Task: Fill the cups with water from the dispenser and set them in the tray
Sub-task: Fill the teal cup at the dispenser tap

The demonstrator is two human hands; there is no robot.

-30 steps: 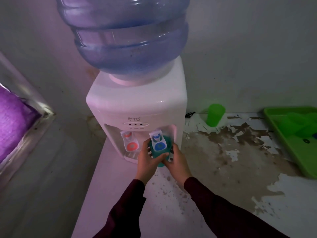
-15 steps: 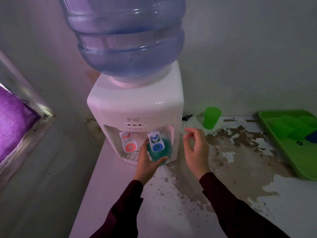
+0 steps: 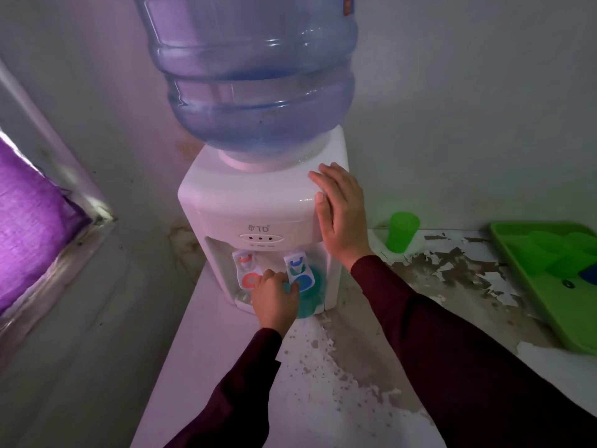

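One head-worn wide-angle view is looking forward and down from close range, facing the water dispenser (image 3: pixel 261 227) against the wall. Both sleeves are reaching in from the bottom edge, and the green tray (image 3: pixel 529 286) is sitting cropped at the right edge.

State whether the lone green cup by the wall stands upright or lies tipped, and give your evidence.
Upright. The green cup stands on its narrower base on the counter, open rim facing up, beside the dispenser. Whether it holds water cannot be told.

left hand (image 3: pixel 276 300): fingers curled in a grip, arm extended | right hand (image 3: pixel 339 208): flat, fingers spread, raised
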